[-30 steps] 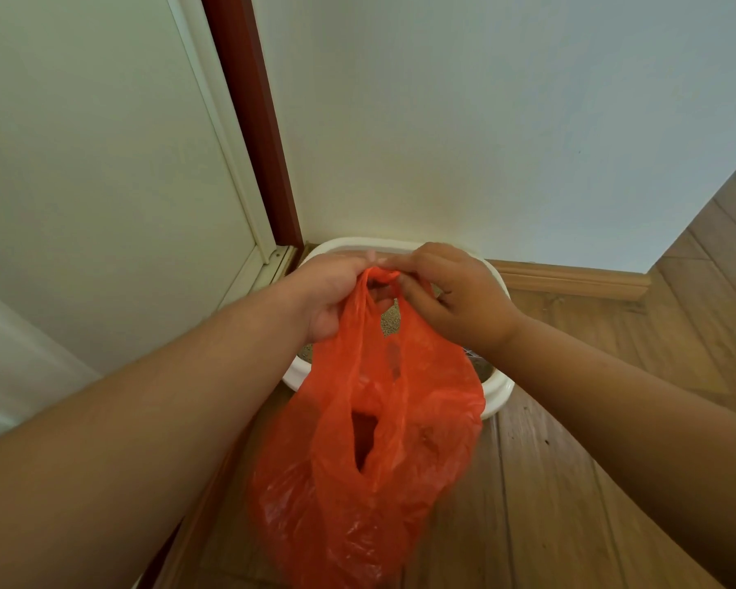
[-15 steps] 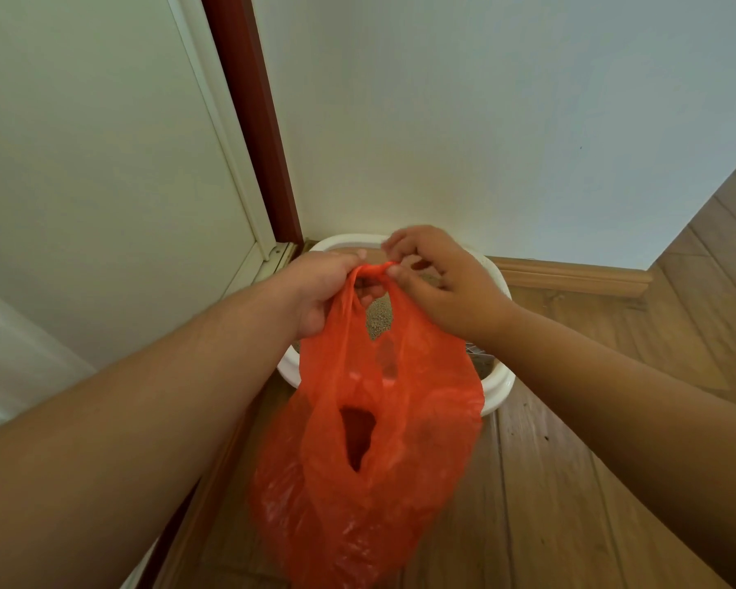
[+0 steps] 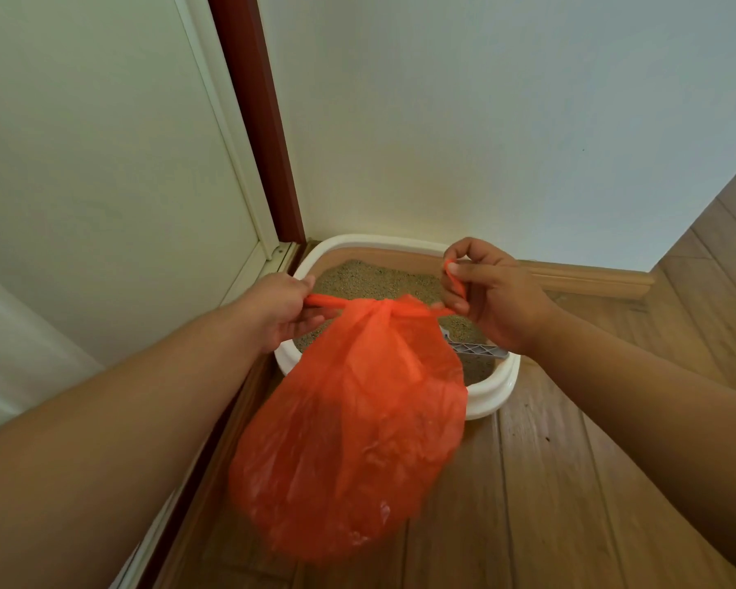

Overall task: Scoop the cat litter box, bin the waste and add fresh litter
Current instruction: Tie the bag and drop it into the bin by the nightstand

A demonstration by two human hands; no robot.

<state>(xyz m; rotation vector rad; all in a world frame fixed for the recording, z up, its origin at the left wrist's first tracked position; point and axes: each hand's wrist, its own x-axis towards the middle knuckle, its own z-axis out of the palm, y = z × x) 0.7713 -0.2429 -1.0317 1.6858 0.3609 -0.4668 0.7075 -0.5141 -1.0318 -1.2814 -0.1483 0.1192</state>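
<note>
The orange bag [image 3: 349, 423] hangs in the air in front of the litter box [image 3: 491, 395], its neck gathered into a knot [image 3: 385, 308] that sits level with the two hands. The left hand [image 3: 279, 310], on the door side of the knot, has its fingers curled round one twisted handle strand. The right hand [image 3: 491, 293], on the other side of the knot, pinches the second strand between thumb and fingers, with the strand's tip poking up above them. Both strands run out taut and nearly level from the knot.

The step in hand looks like tying off the waste bag. To do it well, I'd say pull the two strands evenly and straight apart so the knot cinches down close against the gathered neck, without jerking, since the film looks thin and could tear where it is twisted. Keeping the bag hanging free lets its weight settle away from the knot.

Behind the bag, the litter box stands on the wooden floor [image 3: 570, 503] in the corner, holding sandy litter [image 3: 375, 278], and a grey slotted scoop [image 3: 474, 348] lies in it just behind the bag.

I can read no brand, label or writing on the bag, the box or the scoop.
</note>
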